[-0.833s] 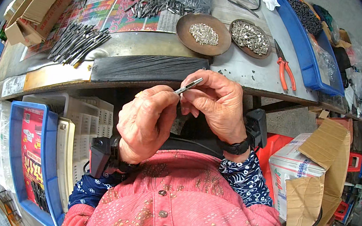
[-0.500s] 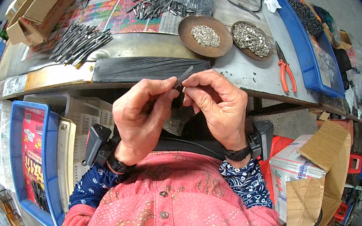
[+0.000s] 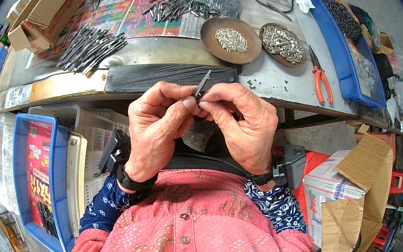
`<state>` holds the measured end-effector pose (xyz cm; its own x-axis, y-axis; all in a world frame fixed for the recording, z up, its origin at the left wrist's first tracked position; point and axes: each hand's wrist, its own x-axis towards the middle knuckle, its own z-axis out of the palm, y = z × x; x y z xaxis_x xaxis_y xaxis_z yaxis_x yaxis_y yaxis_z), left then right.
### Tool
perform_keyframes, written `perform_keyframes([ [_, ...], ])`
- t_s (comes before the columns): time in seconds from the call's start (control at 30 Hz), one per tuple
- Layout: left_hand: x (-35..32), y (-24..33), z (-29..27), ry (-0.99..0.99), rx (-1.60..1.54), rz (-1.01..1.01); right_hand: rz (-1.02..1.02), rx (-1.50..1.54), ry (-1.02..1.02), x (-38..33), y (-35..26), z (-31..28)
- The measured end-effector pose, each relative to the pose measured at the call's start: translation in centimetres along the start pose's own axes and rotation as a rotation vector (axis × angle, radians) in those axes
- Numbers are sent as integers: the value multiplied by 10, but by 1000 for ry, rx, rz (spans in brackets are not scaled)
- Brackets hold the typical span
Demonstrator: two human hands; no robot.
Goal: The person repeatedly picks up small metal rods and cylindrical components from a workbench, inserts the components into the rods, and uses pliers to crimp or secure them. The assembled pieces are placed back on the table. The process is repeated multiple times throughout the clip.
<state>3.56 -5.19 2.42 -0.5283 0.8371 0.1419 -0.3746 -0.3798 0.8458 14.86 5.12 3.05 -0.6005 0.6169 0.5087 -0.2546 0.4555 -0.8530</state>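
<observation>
My left hand is closed in a pinch around a thin, dark grey stick-like piece, whose narrow tip points up and away. Close against it, my right hand is also pinched, fingertips at the piece's lower end. Whatever lies between the right fingers is too small or hidden to name. Both hands are just off the bench's near edge, in front of a black grooved block. Beyond them stand a brown dish of small silvery pins and a second dish of small metal bits.
Red-handled pliers lie right of the dishes. A pile of black sticks is at left, beside a cardboard box. Blue trays stand on the bench at right and below it at left. An open carton sits at lower right.
The thin piece has turned more upright, and its tip shows more clearly. My right hand has come down slightly and closer to the left, fingertips now meeting at the piece's lower end.
</observation>
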Motion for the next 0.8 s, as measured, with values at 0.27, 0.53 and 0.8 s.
perform_keyframes([
  [0.27,0,-3,0,-13,-38,-22,-113,-74,-67,5,2,-5],
  [0.53,0,-3,0,-27,-37,-31,38,108,-58,4,4,-2],
  [0.8,0,-3,-1,-17,-18,-66,22,139,-14,4,9,1],
])
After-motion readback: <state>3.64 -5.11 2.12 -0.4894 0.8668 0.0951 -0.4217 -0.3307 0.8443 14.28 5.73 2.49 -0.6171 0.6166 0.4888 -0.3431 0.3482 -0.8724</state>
